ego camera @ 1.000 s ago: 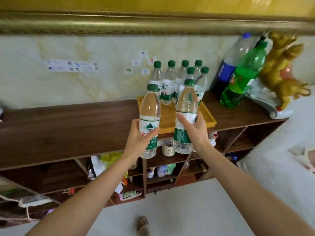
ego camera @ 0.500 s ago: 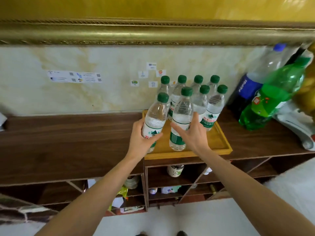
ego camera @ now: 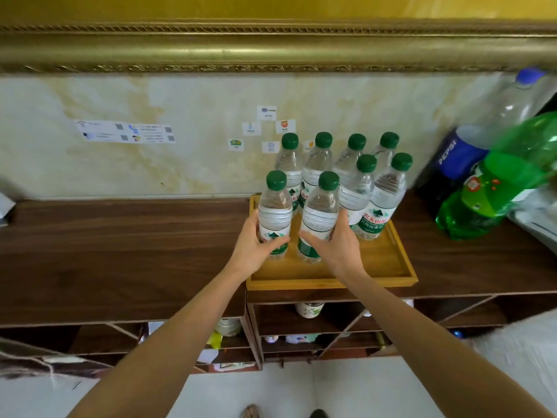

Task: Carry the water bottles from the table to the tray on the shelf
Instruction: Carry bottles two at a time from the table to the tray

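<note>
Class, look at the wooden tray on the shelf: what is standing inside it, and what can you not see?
Inside the tray stand eight green-capped water bottles: six at the back, two in front held by the left hand and right hand. The back bottles' bases and the tray floor beneath are hidden.

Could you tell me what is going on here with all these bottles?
A person is stocking a wooden tray on a dark shelf with green-capped water bottles. The left hand and right hand each grip one bottle, upright in the tray's front area. Six more bottles stand behind them.
</note>
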